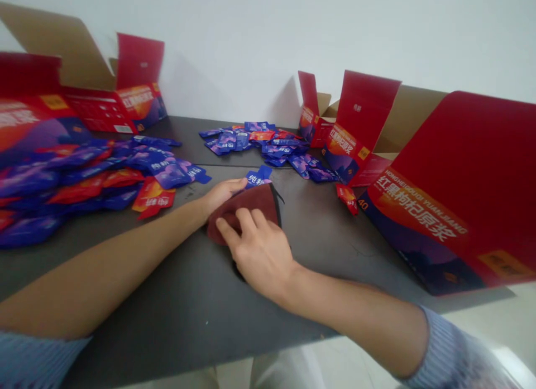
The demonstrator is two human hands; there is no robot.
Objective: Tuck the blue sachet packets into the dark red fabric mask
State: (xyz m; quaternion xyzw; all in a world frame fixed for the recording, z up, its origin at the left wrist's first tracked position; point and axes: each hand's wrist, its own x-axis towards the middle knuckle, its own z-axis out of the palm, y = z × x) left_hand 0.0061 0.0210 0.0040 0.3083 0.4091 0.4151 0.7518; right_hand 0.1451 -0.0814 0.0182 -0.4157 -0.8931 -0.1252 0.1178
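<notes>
A brown cloth (262,202) with a black edge is bunched in my right hand (263,252), whose fingers are curled and press into a fold of it. Just behind the cloth, my left hand (221,198) grips a blue sachet (256,178) with white lettering; its lower part is hidden by the cloth. Some of my left fingers are out of sight behind the fabric. Both hands work close together low over the dark table (176,299). To the left of my left hand lies a red sachet (154,198).
A large heap of blue and red sachets (92,171) spreads at the left, and a smaller pile (268,140) lies at the back. Open red cartons (422,221) stand along the right, with more cartons (140,101) at the back left. One red sachet (347,198) lies by the right cartons.
</notes>
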